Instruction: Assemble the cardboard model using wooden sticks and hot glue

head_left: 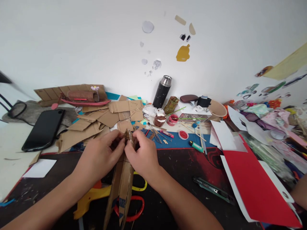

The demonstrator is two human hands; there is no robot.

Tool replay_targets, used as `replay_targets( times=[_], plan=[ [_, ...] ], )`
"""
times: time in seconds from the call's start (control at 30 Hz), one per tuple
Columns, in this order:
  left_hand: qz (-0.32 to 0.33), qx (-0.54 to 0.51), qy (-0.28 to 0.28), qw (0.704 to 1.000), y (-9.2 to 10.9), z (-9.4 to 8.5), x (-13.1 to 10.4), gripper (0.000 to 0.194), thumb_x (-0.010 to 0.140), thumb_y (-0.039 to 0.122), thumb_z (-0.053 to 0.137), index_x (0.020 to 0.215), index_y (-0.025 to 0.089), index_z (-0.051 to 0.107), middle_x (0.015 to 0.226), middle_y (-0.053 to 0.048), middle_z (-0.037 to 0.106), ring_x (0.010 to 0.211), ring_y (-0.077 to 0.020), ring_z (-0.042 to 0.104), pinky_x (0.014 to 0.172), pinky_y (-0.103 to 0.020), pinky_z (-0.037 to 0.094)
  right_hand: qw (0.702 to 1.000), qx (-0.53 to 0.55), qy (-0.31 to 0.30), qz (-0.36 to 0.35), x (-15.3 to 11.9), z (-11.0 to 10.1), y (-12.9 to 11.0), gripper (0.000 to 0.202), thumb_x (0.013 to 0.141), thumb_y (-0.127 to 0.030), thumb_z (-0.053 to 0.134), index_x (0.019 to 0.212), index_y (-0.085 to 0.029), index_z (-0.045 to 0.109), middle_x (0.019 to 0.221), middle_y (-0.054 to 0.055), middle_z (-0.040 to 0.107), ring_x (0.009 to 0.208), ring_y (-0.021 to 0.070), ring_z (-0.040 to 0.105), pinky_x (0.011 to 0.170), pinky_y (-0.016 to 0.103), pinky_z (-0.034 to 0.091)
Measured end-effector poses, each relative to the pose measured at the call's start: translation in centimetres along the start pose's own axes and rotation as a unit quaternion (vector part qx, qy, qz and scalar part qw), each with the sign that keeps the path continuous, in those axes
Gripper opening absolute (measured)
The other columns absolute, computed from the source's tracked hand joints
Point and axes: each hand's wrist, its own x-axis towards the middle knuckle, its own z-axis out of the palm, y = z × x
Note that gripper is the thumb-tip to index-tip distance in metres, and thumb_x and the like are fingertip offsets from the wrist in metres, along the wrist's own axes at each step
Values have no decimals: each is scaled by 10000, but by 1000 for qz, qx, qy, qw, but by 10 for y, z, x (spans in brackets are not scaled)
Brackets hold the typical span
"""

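Observation:
Both of my hands meet over the middle of the dark desk mat, at the far end of a long folded cardboard strip (125, 182). My left hand (102, 153) pinches its left edge between thumb and fingers. Opposite it, my right hand (142, 153) grips the right edge, thumb on top. The strip's near end splits into long pointed flaps that hang toward me. Beneath them lie a yellow glue gun (92, 199), red-handled scissors (141, 210) and a yellow handle loop (145, 185), all partly covered by the cardboard.
Cardboard scraps (103, 118) pile up behind my left hand, near a small model boat (86, 101) and a black phone (43, 130). A black thermos (162, 92) stands by open paint jars (160, 118). At right lie a utility knife (213, 190) and red card (259, 188).

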Motion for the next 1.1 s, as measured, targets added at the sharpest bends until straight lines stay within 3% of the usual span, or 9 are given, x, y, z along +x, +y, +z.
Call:
replay_targets(
  times=[0.47,0.77,0.97,1.1],
  plan=[
    [34,32,11,999,-4,5,-1,296,981,456,479,926,243,677,830,-49,779,736,-270,734,672,-364,481,1000,22,5,11,0,-1,1,88,844,-307,587,818,-261,516,656,-49,552,595,165,500,603,287,334],
    [127,81,80,985,-12,12,-3,355,1044,392,495,1092,210,796,958,-92,874,788,-309,826,659,-375,577,1000,19,9,4,2,-4,0,88,848,-310,574,814,-264,507,647,-47,543,587,169,504,593,293,326],
    [153,105,106,977,-19,17,-4,383,1058,336,507,1246,196,811,1188,-114,875,957,-322,854,808,-393,666,1000,16,6,1,2,-4,1,80,836,-295,581,819,-265,509,647,-51,542,589,167,500,597,293,324],
    [165,117,115,973,-22,18,-4,406,1068,320,491,1270,165,807,1155,-127,879,893,-326,859,747,-403,679,1000,14,6,2,2,-3,1,87,835,-299,584,818,-267,505,639,-55,524,580,168,485,595,296,320]
  ],
)
